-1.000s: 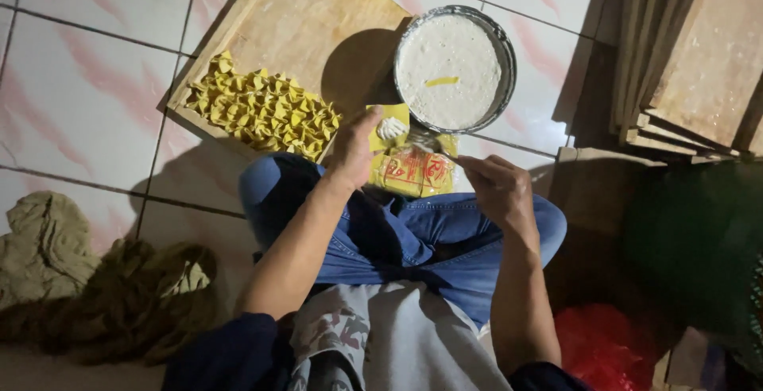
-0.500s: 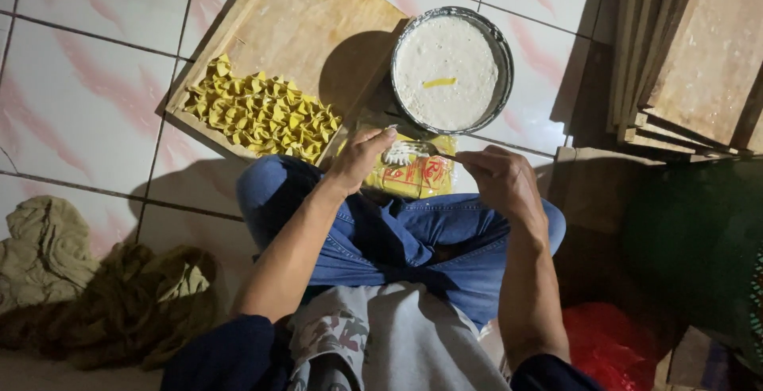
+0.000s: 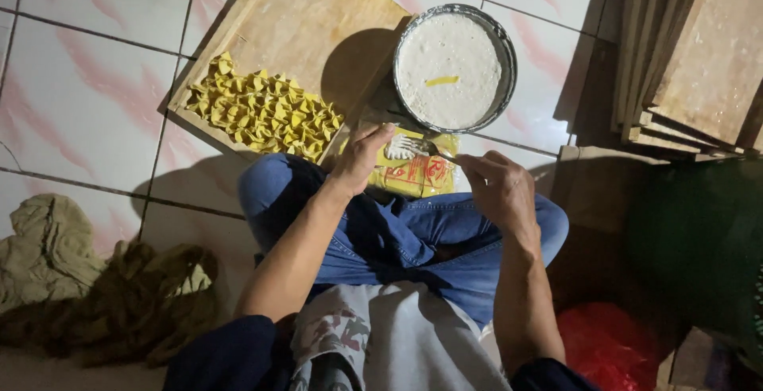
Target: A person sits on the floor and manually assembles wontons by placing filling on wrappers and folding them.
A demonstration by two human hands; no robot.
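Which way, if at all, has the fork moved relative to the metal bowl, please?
Yes. The fork, held in the right hand, has drawn slightly away from the metal bowl toward the person, over the yellow wrapper stack.

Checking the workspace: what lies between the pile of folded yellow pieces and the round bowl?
In the head view, only bare wooden board, shadowed, separates the yellow pieces from the bowl.

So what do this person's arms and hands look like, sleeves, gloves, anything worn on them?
Both hands, the left hand and the right hand, are bare, with no gloves. No ring, watch or bracelet can be made out in the dim light. The forearms are uncovered up to about the elbows, where dark navy sleeves begin, apparently pushed or rolled up on both arms.
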